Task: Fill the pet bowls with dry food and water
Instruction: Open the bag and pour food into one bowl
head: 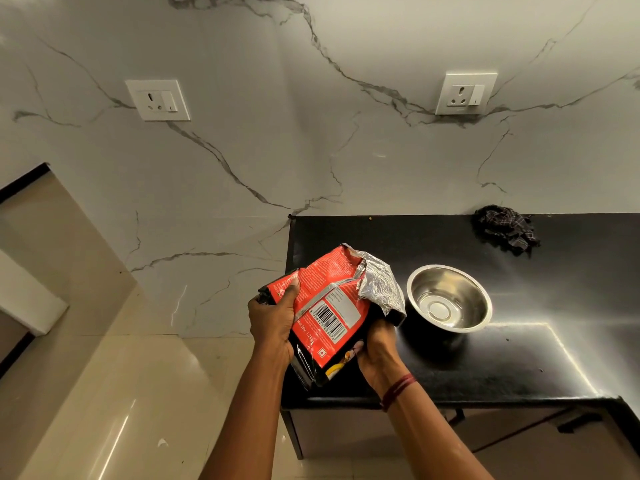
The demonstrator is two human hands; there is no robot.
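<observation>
A red and black pet food bag (329,313) with a silver foil lining is held above the left end of the black counter (519,362). My left hand (273,320) grips its left side, thumb on the red face. My right hand (379,351) holds its lower right edge from below. The torn foil mouth points up and right, toward a steel bowl (450,299). That bowl stands on the counter just right of the bag and has nothing in it.
A crumpled dark checked cloth (504,230) lies at the back of the counter by the marble wall. Two wall sockets (157,100) (465,93) sit higher up. Left of the counter is glossy beige floor (138,393). Cabinet handles (575,422) show under the counter edge.
</observation>
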